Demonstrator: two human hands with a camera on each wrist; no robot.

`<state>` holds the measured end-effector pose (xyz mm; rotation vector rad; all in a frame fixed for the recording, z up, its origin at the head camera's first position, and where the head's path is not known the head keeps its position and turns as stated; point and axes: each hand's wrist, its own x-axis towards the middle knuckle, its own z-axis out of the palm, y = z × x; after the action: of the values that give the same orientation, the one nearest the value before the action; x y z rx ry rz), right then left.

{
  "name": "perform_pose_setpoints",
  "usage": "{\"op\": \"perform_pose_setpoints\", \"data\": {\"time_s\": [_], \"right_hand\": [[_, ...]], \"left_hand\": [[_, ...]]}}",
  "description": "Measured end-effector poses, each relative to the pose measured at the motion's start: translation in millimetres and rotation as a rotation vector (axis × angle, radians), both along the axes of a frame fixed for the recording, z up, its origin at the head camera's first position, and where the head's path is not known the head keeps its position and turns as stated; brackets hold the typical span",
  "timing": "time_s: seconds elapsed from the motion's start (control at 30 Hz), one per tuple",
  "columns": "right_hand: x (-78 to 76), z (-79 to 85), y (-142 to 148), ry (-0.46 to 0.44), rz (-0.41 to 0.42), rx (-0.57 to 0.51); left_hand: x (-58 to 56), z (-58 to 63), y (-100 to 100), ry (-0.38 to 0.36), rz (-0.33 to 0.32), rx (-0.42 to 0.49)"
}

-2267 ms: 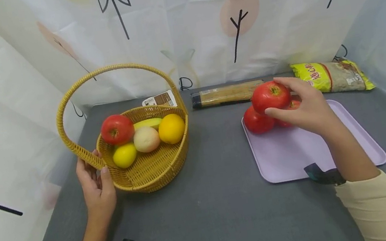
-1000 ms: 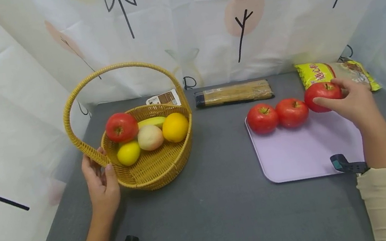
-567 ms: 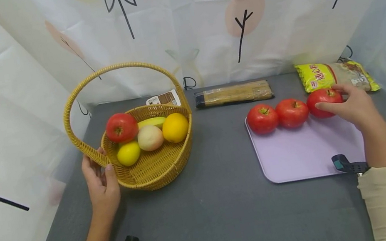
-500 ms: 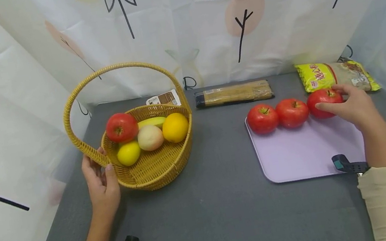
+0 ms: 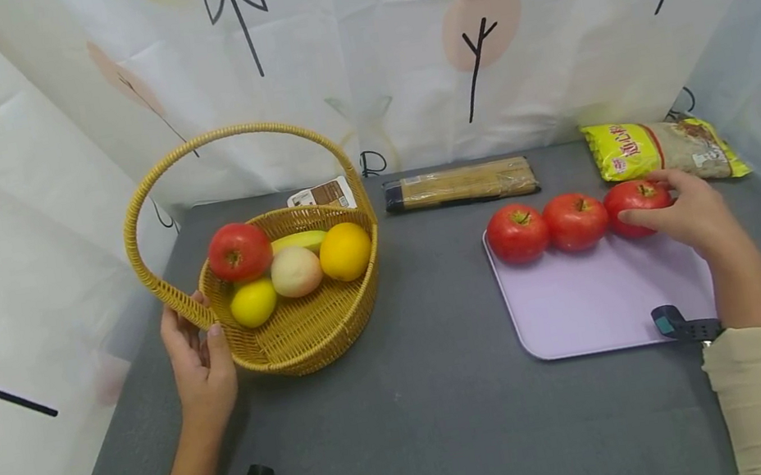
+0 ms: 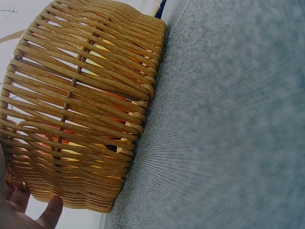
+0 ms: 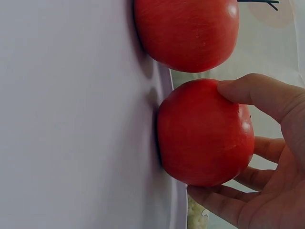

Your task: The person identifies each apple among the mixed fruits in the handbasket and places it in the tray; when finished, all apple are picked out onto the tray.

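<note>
My right hand (image 5: 692, 211) holds a red apple (image 7: 205, 133) between thumb and fingers, at the far edge of the lilac tray (image 5: 609, 309). Left of it two more red apples stand in a row, the middle apple (image 5: 576, 222) and the left apple (image 5: 517, 234). On the other side, my left hand (image 5: 201, 370) grips the yellow wicker basket (image 5: 314, 339) where the handle meets the rim. Inside the basket lie a red apple (image 5: 239, 251), a lemon (image 5: 253, 303), a pale peach (image 5: 296, 271), an orange (image 5: 345, 252) and a partly hidden yellow-green fruit (image 5: 300, 241).
Behind the tray lies a yellow printed bag (image 5: 666, 151). A flat bundle of thin sticks in clear wrap (image 5: 462, 185) rests at the back middle, with a brown and white label (image 5: 325, 195) behind the basket. A patterned curtain (image 5: 396, 52) closes off the back.
My right hand has carried its apple rightward, lowered it onto the tray beside the other two, then shifted it slightly left toward them. The left hand keeps its hold on the basket.
</note>
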<state>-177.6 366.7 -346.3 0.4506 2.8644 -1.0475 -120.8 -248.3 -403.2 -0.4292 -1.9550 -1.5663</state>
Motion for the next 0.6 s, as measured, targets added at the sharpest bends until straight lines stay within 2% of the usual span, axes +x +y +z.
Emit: {"op": "perform_pose_setpoints", "data": {"time_s": [0.3,0.5,0.6], "right_hand": [[-0.2,-0.4,-3.5,0.016,0.033,0.024],[1.3,5.0,-5.4,-0.006,0.065,0.036],[2.1,10.9,-9.9,0.020,0.077,0.053]], "left_hand": [[-0.1,-0.9,-0.5,-0.003,0.010,-0.010],[0.8,-0.2,-0.2,0.004,0.006,0.000],[0.5,0.0,0.2,0.009,0.003,0.002]]}}
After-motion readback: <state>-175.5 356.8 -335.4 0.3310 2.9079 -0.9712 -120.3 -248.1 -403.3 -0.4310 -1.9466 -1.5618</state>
